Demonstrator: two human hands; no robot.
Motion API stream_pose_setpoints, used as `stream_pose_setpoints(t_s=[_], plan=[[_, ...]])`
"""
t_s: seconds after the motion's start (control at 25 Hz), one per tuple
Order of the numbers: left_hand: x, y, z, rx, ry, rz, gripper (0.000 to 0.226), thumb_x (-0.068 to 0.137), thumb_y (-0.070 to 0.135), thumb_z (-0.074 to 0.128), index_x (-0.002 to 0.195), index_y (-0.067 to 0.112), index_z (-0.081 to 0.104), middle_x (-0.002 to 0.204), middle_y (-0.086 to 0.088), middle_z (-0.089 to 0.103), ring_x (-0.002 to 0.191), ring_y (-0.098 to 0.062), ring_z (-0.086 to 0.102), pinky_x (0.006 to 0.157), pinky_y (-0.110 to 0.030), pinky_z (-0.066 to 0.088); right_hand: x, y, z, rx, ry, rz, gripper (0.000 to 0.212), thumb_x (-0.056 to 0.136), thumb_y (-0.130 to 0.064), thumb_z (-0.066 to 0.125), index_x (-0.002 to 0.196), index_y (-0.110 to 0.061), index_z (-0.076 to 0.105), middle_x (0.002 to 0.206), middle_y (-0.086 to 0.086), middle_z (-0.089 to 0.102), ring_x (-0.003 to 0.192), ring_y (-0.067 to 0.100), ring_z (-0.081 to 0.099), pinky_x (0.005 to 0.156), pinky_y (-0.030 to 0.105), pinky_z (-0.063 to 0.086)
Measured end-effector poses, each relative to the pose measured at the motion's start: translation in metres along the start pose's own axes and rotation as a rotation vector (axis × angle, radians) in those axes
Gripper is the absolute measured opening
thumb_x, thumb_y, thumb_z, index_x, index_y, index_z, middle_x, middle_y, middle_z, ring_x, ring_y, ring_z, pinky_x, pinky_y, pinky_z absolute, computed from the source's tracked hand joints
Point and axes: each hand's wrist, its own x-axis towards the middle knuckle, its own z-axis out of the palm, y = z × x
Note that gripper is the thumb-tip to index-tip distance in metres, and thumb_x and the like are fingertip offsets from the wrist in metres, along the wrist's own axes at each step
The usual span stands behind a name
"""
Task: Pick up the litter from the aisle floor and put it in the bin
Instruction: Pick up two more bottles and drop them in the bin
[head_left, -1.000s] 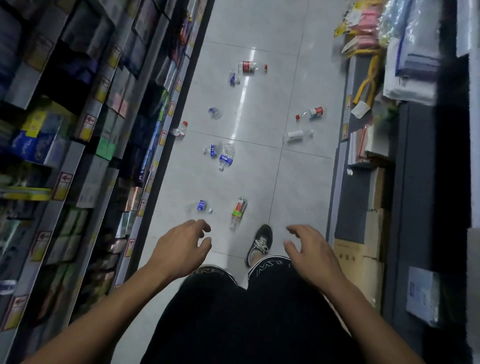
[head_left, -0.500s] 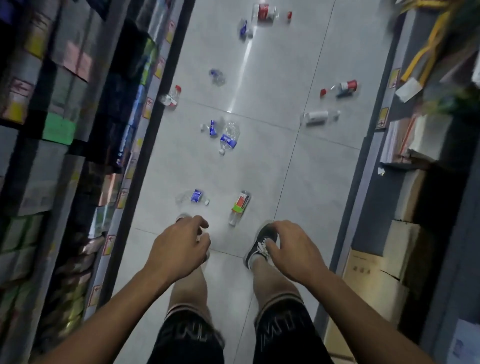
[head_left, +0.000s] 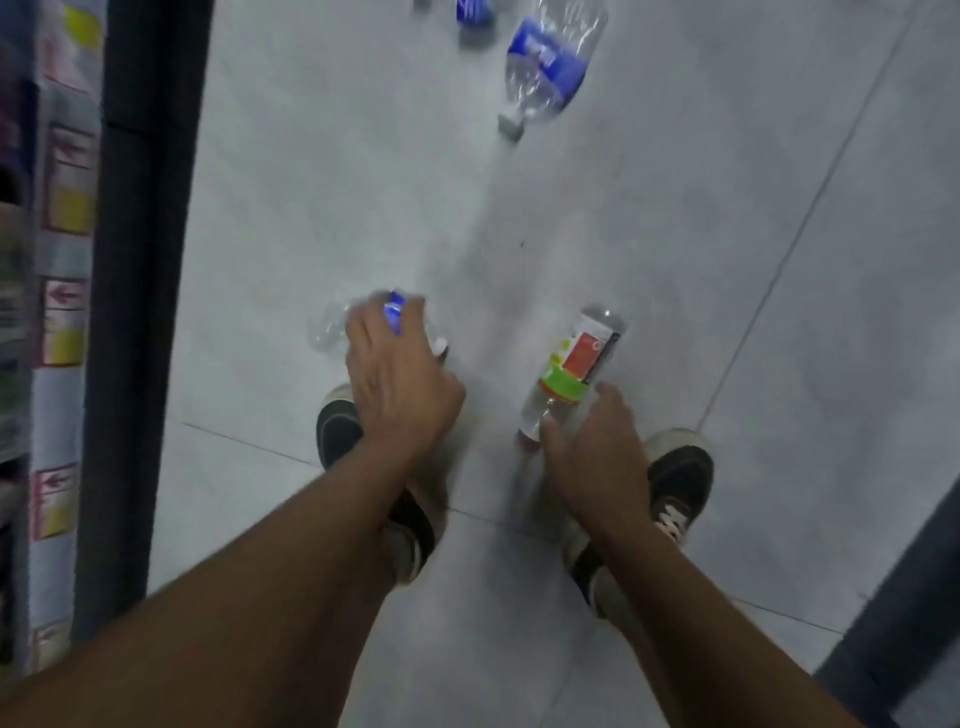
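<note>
The left hand (head_left: 400, 384) is curling over the crushed bottle (head_left: 332, 327); the right hand (head_left: 592, 447), fingers spread, is touching the labelled bottle (head_left: 576, 369), whose neck is pointing toward it on the floor (head_left: 675, 234).

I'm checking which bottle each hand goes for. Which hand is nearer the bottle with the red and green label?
Right. The right hand is at the neck end of the red-and-green bottle, fingers either side. The left hand is off to its left, over a crushed blue-label bottle.
</note>
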Motion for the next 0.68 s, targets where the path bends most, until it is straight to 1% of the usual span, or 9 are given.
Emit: stream_pose_setpoints(t_s=[0.08,0.12,0.16,0.24,0.32,0.36,0.52,0.6,0.68], plan=[[0.054,-0.034,0.041,0.244,0.067,0.091,0.090,0.071,0.044,0.080,0.147,0.021,0.038,0.153,-0.018,0.033,0.144,-0.042,0.028,0.118,-0.052,0.028,0.050,0.005,0.041,0.032,0.097,0.037,0.080,0.090,-0.049,0.066,0.150,-0.011,0.028,0.136,0.014,0.046,0.119,0.033,0.050,0.091,0.042,0.045],[0.075,-0.049,0.054,0.334,0.062,0.112,0.094,0.068,0.047,0.081,0.147,0.021,0.036,0.150,-0.020,0.036,0.142,-0.044,0.032,0.118,-0.054,0.026,0.069,0.006,0.056,0.046,0.139,0.054,0.087,0.088,-0.050,0.068,0.150,-0.008,0.026,0.137,0.016,0.042,0.121,0.036,0.048,0.090,0.042,0.044],[0.090,-0.062,0.066,0.398,0.042,0.121,0.090,0.070,0.046,0.081,0.143,0.020,0.037,0.144,-0.020,0.042,0.135,-0.044,0.040,0.114,-0.054,0.031,0.086,0.008,0.070,0.054,0.171,0.066,0.090,0.086,-0.051,0.071,0.150,-0.007,0.025,0.137,0.018,0.041,0.122,0.038,0.047,0.091,0.043,0.044],[0.106,-0.081,0.081,0.447,-0.019,0.138,0.069,0.077,0.037,0.079,0.133,0.017,0.045,0.128,-0.019,0.050,0.114,-0.042,0.052,0.096,-0.050,0.043,0.107,0.013,0.089,0.037,0.201,0.061,0.084,0.085,-0.049,0.073,0.144,-0.006,0.032,0.135,0.018,0.044,0.121,0.040,0.049,0.091,0.046,0.045],[0.104,-0.090,0.084,0.424,-0.083,0.160,0.062,0.078,0.033,0.078,0.129,0.016,0.047,0.121,-0.017,0.052,0.106,-0.039,0.053,0.078,-0.044,0.042,0.113,0.018,0.095,0.031,0.187,0.033,0.077,0.083,-0.047,0.074,0.138,-0.007,0.039,0.131,0.017,0.048,0.115,0.038,0.054,0.089,0.045,0.046],[0.099,-0.090,0.081,0.400,-0.115,0.157,0.062,0.079,0.036,0.078,0.129,0.016,0.048,0.119,-0.017,0.052,0.105,-0.039,0.053,0.074,-0.042,0.040,0.111,0.020,0.092,0.048,0.165,0.026,0.074,0.083,-0.046,0.075,0.137,-0.008,0.040,0.129,0.015,0.049,0.111,0.035,0.055,0.086,0.043,0.046],[0.052,-0.067,0.051,0.257,-0.200,0.104,0.060,0.077,0.045,0.072,0.126,0.016,0.051,0.112,-0.014,0.051,0.106,-0.036,0.051,0.078,-0.041,0.042,0.066,0.022,0.056,0.043,0.081,0.038,0.072,0.083,-0.050,0.075,0.136,-0.014,0.042,0.121,0.007,0.048,0.093,0.022,0.049,0.078,0.033,0.039],[0.016,-0.044,0.016,0.132,-0.271,0.078,0.058,0.077,0.041,0.074,0.124,0.018,0.049,0.111,-0.010,0.048,0.101,-0.033,0.054,0.076,-0.040,0.046,0.025,0.020,0.023,0.031,0.079,0.045,0.072,0.081,-0.053,0.074,0.134,-0.014,0.044,0.118,0.007,0.049,0.092,0.023,0.052,0.075,0.034,0.042],[-0.024,-0.014,-0.037,0.068,-0.326,0.104,0.051,0.078,0.038,0.074,0.118,0.021,0.047,0.107,-0.004,0.052,0.091,-0.031,0.059,0.074,-0.040,0.049,-0.024,0.016,-0.020,0.034,0.078,0.049,0.071,0.080,-0.054,0.073,0.132,-0.015,0.045,0.116,0.007,0.051,0.093,0.026,0.057,0.074,0.037,0.048]])
